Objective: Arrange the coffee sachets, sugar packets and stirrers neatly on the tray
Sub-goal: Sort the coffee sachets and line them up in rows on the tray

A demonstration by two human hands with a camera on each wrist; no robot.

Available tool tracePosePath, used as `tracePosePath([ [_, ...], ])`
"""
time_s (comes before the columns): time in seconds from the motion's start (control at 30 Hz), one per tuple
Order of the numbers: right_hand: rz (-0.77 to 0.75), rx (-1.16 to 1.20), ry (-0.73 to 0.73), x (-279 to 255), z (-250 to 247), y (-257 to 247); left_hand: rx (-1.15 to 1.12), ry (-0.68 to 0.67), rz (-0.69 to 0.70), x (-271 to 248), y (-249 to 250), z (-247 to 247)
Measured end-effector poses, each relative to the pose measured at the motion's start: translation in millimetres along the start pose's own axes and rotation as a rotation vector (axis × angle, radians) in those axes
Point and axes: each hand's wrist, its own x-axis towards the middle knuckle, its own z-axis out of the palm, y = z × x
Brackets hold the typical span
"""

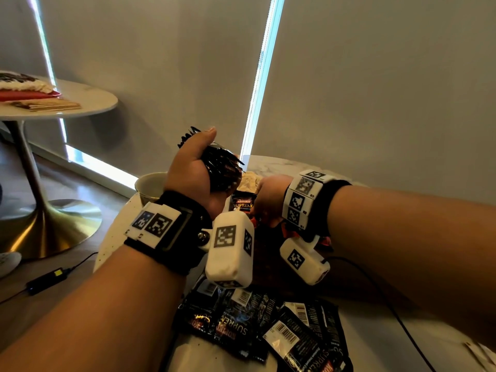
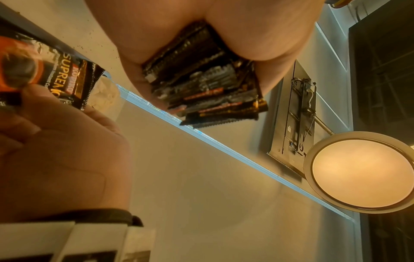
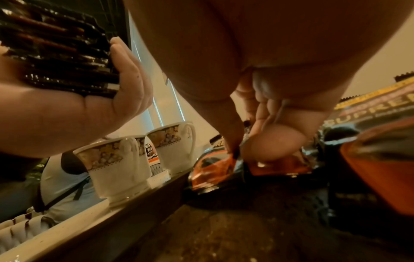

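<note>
- Two hands up in the head view: left hand (image 1: 197, 170) is wrapped around a fat stack of coffee sachets (image 1: 221, 167), right hand (image 1: 269, 200) is low over the tray (image 1: 271, 253), pinching a single sachet (image 1: 243, 204). Loose sachets (image 1: 268, 326) are scattered at the near edge, and the wrist cameras block most of the tray.
- Left wrist view: the stack (image 2: 201, 81) is clamped between thumb and fingers, with a ceiling lamp (image 2: 363, 170) behind.
- Right wrist view: fingertips (image 3: 235, 150) pinch an orange-and-black sachet (image 3: 215, 168) lying on the tray; cups (image 3: 116, 164) stand along the rim.
</note>
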Motion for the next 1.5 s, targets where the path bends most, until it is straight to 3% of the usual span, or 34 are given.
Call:
tracePosePath([
  [0.23,-0.006,0.088,0.023,2.0,2.0,0.6,-0.008,0.006,-0.016,-2.2,-1.0,1.0],
  [0.4,0.013,0.036,-0.059,-3.2,-4.8,2.9,-0.054,0.016,-0.041,-5.4,0.8,6.6],
  [0.57,-0.047,0.213,0.079,-20.1,-18.9,11.7,0.017,-0.012,-0.093,-3.7,-1.3,4.0],
  [0.87,-0.351,0.464,0.262,-64.9,-35.7,37.3,0.063,-0.151,-0.233,-9.8,-9.9,3.0],
  [1.27,-0.556,0.404,0.390,-89.3,-24.3,46.3,0.197,-0.088,-0.248,-6.4,-16.8,3.9],
  [1.5,-0.592,0.401,0.468,-85.1,-20.4,48.6,0.300,-0.216,-0.331,-11.4,-13.0,3.4],
])
